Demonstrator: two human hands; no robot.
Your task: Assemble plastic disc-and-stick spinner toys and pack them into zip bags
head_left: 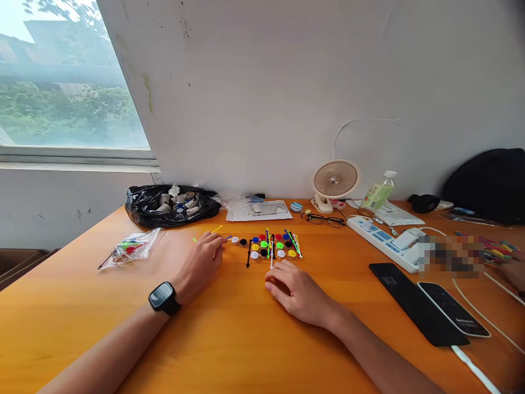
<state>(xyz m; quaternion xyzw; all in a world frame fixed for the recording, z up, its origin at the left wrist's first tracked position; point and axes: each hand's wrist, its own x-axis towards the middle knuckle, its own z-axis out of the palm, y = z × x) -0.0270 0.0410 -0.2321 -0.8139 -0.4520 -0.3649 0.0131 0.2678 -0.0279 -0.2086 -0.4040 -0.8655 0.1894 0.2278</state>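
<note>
My left hand (203, 262), with a black smartwatch (161, 296) on its wrist, lies low over the table with loosely bent, spread fingers. Around its fingers show a yellow stick (217, 229), the tip of a green stick (194, 239) and a blue stick (228, 237); whether the fingertips touch them is hidden. Loosely curled, my right hand (297, 293) rests on the table, thumb apart from the index finger. Just beyond its fingers is a white arrow-ended stick (271, 257). Small coloured discs (264, 245) lie in rows, with a black stick (248, 253) and several coloured sticks (294, 243) among them.
A plastic packet (130, 249) and black bag of rolls (172, 208) lie left. Behind are papers (262, 210), a fan (335, 180) and glasses (326, 219). Right stand a bottle (379, 192), power strip (381, 241), phone (414, 301) and another person's hand (511, 268) near coloured sticks.
</note>
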